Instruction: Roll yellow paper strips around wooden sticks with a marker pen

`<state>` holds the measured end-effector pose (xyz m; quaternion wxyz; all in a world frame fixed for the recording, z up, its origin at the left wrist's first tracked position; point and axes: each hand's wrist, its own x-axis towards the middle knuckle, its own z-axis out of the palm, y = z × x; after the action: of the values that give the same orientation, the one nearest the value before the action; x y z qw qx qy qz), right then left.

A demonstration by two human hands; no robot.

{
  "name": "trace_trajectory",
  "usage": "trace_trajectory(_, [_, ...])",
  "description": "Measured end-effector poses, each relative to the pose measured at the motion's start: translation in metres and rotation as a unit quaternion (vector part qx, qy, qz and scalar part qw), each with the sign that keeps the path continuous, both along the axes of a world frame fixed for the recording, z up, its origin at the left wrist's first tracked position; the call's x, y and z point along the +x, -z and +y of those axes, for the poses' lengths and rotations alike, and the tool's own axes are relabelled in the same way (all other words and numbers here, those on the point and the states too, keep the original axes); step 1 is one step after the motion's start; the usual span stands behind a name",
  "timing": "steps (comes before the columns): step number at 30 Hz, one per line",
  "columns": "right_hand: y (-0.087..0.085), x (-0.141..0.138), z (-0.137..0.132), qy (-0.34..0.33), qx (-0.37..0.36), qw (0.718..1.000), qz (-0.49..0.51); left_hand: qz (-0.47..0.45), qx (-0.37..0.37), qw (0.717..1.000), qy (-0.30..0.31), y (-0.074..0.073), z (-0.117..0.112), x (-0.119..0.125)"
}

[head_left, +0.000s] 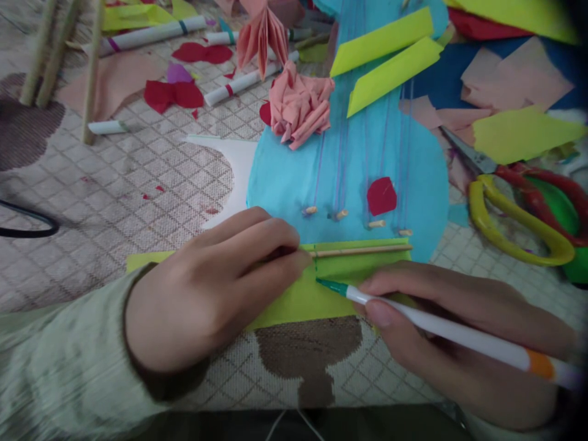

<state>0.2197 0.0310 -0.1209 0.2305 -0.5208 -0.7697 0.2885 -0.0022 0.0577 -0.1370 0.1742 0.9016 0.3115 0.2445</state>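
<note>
My left hand (220, 282) lies over a strip of yellow-green paper (289, 300), its fingers closed on a thin wooden stick (362, 251) that runs along the paper's upper part. In my right hand (441, 331) is a white felt-tip pen (441, 327) with a green tip, pointing at the paper just below the stick. A short dashed green line crosses the paper by the stick's left part. Behind the strip lies a blue paper guitar shape (285, 177) with purple threads, small wooden pegs and a red paper piece (381, 196).
A crumpled pink paper flower (301, 104) and rolled yellow paper strips (390, 49) rest on the blue shape. Yellow-and-red-handled scissors (519, 214) lie at right among paper scraps. White markers (151, 35) and wooden sticks (55, 55) are at upper left on the patterned cloth (114, 184).
</note>
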Motion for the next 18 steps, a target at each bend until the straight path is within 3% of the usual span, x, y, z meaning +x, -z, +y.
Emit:
trace_trajectory(4, [-0.003,0.0026,0.0035,-0.051,0.009,0.999,-0.017,0.015,0.003,1.0,-0.018,-0.0008,-0.0006,0.0003])
trace_trajectory(9, [-0.0015,-0.0006,0.0,0.001,0.02,1.0,-0.004,0.008,-0.002,1.0,-0.017,-0.0009,-0.0013,0.0011])
trace_trajectory(18, [0.0012,-0.0032,-0.0016,-0.01,0.029,0.999,0.028,-0.008,0.0,1.0,-0.011,-0.0007,-0.0004,0.0017])
